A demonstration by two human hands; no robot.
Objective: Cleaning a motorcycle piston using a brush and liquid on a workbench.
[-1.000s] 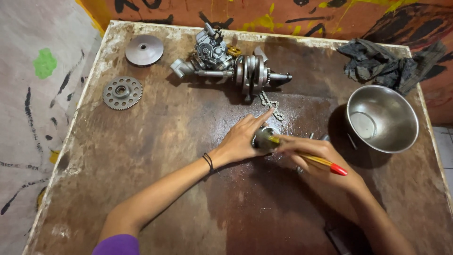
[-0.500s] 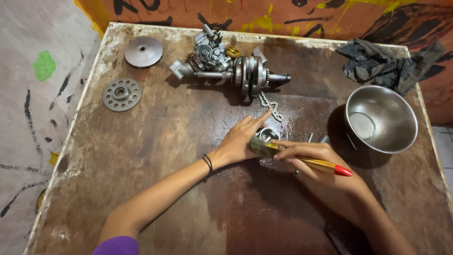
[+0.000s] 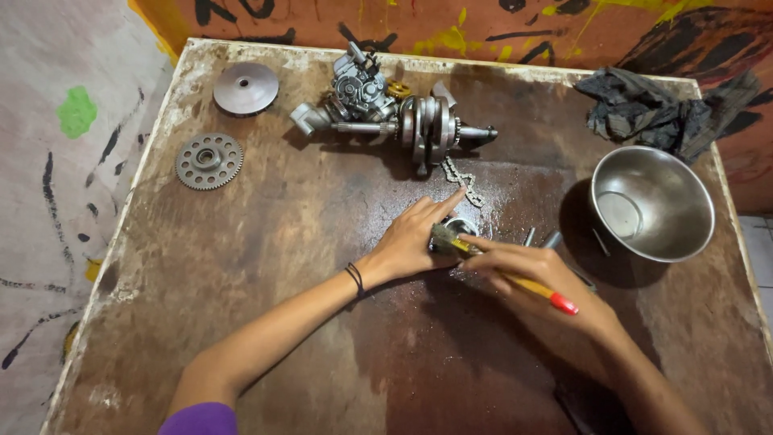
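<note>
Steadying a small round metal part on the worn table, the left hand lay fingers outstretched, flat and unclenched, pressing the piece rather than grasping it. Far off to that hand's left sat one toothed gear, and beyond it one smooth metal disc. Ahead of the fingertips lay one crankshaft assembly, with a short chain trailing from it toward the hand. Just right of the left hand, the right hand was closed around a brush with a yellow handle and red tip, its bristles on the part. By the look of it, the scrubbing step was in hand; the next move would likely call for turning the part to reach its other faces (keeping it pinned meanwhile). Past the right hand lay two or three small pins, too small to count surely, then one steel bowl and one dark rag beyond it.
</note>
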